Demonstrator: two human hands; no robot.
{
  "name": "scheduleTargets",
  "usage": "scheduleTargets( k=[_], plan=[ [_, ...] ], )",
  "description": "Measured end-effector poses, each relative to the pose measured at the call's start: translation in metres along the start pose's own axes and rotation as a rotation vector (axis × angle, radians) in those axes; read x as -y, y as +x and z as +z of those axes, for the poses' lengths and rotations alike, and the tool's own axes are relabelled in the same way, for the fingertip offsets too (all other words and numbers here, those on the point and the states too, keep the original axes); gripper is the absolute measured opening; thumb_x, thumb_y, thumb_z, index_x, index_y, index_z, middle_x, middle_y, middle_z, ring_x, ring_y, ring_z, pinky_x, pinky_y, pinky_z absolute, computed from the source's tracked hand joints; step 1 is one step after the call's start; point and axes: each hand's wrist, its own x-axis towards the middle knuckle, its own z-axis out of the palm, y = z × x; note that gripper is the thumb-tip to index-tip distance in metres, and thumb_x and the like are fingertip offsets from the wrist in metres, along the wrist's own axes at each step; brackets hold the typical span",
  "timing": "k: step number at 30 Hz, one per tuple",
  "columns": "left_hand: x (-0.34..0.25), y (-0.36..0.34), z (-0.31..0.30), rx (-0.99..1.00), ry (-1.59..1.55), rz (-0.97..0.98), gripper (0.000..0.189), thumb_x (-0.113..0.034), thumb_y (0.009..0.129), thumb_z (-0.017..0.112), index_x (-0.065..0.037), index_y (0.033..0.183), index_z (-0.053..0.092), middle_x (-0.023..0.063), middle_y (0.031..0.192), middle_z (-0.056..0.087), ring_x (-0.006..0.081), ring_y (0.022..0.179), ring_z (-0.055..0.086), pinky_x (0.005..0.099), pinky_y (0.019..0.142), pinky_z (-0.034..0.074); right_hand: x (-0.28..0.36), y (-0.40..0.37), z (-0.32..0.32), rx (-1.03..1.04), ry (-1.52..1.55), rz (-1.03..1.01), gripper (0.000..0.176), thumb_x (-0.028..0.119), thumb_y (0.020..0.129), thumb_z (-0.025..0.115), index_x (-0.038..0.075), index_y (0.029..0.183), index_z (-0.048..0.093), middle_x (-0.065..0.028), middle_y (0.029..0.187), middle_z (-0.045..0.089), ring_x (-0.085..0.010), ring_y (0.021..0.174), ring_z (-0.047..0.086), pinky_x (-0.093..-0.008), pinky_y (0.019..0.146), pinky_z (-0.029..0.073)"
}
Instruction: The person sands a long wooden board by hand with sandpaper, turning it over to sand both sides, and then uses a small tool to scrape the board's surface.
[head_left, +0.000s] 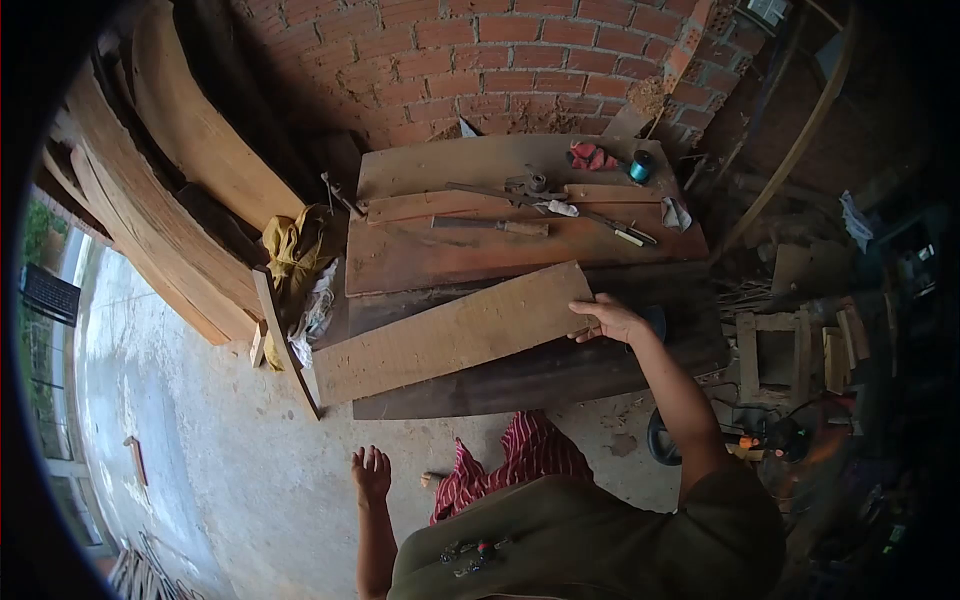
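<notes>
A wide, flat wooden board lies slantwise over the front of the workbench, its left end jutting past the bench's edge. My right hand grips the board's right end, fingers on top. My left hand hangs over the concrete floor, below the board's left end, with its fingers apart and nothing in it. Behind the board, a wooden-handled file rests on the bench. Farther right are a knife-like tool and a blue thread spool.
Large planks lean at the left, with a yellow cloth bag beside the bench. A narrow upright board stands near the bench's left side. A red cloth lies at the back. Wooden frames and scrap fill the right side.
</notes>
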Motion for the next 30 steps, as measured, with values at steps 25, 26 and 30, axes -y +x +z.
scheduleTargets(
  k=[25,26,30],
  plan=[
    [0.037,-0.13,0.063,-0.189,0.325,0.356,0.047,-0.04,0.1,0.049,-0.016,0.14,0.044,0.0123,0.129,0.055,0.0284,0.117,0.054,0.0436,0.101,0.046,0.121,0.317,-0.266,-0.723,-1.178,-0.902,0.041,0.002,0.077,0.073,0.01,0.117,0.067,-0.0169,0.105,0.061,-0.0375,0.098,0.061,-0.0454,0.083,0.049],
    [0.04,-0.13,0.066,-0.182,0.337,0.359,0.047,-0.04,0.1,0.051,-0.015,0.139,0.044,0.0114,0.123,0.058,0.0273,0.11,0.058,0.043,0.096,0.049,0.125,0.32,-0.267,-0.748,-1.209,-0.856,0.038,0.0,0.079,0.069,0.009,0.116,0.066,-0.0192,0.104,0.063,-0.0388,0.096,0.062,-0.0412,0.082,0.051],
    [0.045,-0.118,0.06,-0.253,0.348,0.402,0.047,-0.039,0.098,0.054,-0.013,0.136,0.045,0.01,0.11,0.063,0.0253,0.094,0.064,0.0411,0.085,0.054,0.157,0.288,-0.228,-0.527,-0.691,-0.794,0.031,0.019,0.097,0.058,-0.008,0.112,0.06,-0.0109,0.099,0.068,-0.0146,0.088,0.062,-0.028,0.077,0.047]
  ],
)
